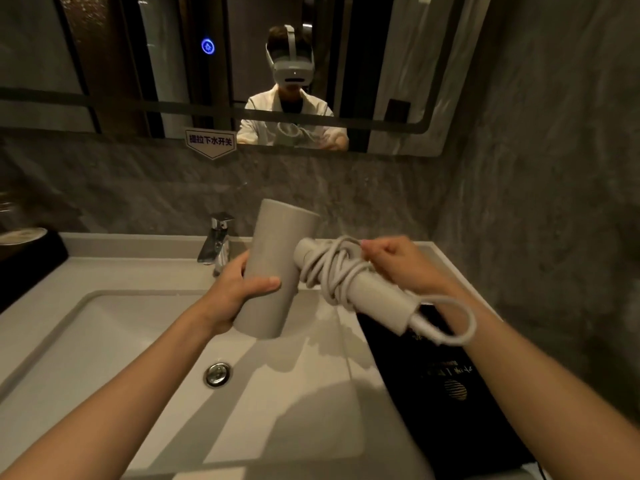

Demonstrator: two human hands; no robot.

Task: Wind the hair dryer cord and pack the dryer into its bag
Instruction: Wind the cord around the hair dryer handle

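Hair dryer is held up over the white sink basin, its pale grey barrel running top to bottom and its handle sticking out to the right. Left hand is wrapped round the barrel's lower part, thumb across the front. Cord is coiled several turns round the handle near the barrel; a loose loop of it hangs off the handle's far end. Right hand is closed on a strand of cord at the top of the coil, prob. pinched btwn thumb & forefinger. Black bag w/ gold print lies flat on the desk right of the basin, under the right forearm. Chrome faucet stands behind the left hand, drain plug below it.
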